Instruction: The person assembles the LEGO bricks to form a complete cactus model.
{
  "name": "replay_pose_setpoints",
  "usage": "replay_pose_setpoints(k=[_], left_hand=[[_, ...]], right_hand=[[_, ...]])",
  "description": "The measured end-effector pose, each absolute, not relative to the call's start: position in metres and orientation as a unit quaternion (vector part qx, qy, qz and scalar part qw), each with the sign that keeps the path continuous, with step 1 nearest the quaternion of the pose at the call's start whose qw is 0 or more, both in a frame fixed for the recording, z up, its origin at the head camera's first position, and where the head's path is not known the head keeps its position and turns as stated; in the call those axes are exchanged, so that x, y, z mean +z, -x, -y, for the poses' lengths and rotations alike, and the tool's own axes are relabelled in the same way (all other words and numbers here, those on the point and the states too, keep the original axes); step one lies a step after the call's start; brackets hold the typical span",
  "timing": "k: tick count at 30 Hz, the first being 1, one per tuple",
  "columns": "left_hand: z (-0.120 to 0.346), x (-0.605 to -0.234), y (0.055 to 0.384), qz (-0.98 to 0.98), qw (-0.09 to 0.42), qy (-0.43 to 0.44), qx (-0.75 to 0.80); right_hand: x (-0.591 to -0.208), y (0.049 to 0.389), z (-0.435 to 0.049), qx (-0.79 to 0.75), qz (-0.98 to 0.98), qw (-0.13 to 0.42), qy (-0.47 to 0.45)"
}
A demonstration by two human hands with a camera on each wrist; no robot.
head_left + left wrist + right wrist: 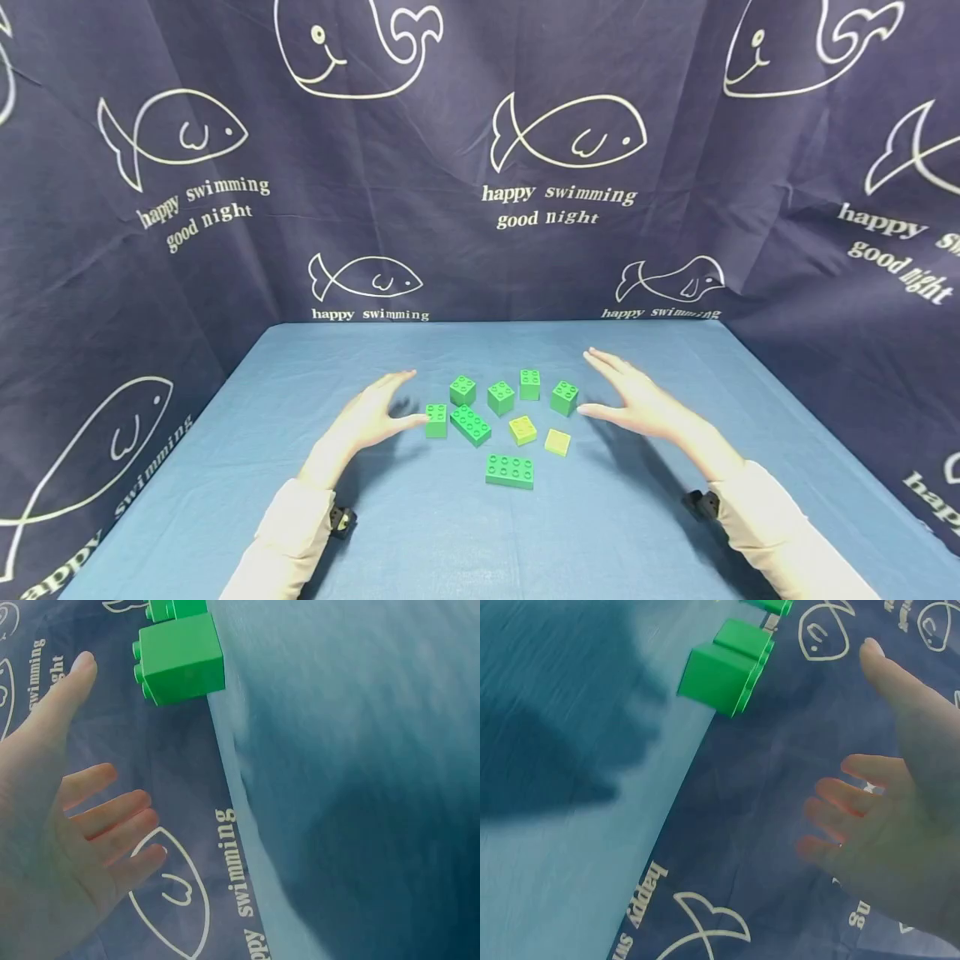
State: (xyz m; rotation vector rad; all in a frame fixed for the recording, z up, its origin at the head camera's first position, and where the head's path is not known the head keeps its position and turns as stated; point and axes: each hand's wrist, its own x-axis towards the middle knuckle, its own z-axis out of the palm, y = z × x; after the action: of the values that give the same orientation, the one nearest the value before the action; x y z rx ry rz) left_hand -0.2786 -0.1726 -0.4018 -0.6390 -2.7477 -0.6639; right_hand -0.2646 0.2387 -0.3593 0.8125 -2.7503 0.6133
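My left hand (371, 414) hovers over the left of the blue table, fingers spread and thumb apart, holding nothing. Its thumb tip overlaps a green square toy brick (437, 423) in the head view; the left wrist view shows this brick (180, 660) beyond the thumb. On the other side, my right hand (637, 402) is also empty, with fingers extended. Nearest to its thumb is another green square brick (564, 398). Between the hands lie more green square bricks (501, 400), two long green bricks (471, 426) (510, 473), a yellow studded brick (522, 431) and a flat yellow piece (557, 442).
A blue cloth (420, 542) covers the table (637, 533). Dark blue curtains (465, 167) with white fish and whale prints hang behind it and along both sides. Each wrist wears a small black camera (342, 522).
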Motion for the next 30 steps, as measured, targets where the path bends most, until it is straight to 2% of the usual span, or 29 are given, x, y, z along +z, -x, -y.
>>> replay_pose_setpoints(k=[10,15,30], left_hand=[[0.165,-0.405,0.284,0.919,0.109,0.253,-0.281],[0.164,-0.407,0.287,0.907,0.087,0.263,-0.317],[0.161,-0.409,0.290,0.892,0.005,0.279,-0.355]], right_hand=[[-0.361,0.262,-0.211,0.236,0.906,0.126,-0.329],[-0.364,0.261,-0.197,0.245,0.892,0.132,-0.356],[-0.379,0.252,-0.164,0.239,0.883,0.069,-0.398]])
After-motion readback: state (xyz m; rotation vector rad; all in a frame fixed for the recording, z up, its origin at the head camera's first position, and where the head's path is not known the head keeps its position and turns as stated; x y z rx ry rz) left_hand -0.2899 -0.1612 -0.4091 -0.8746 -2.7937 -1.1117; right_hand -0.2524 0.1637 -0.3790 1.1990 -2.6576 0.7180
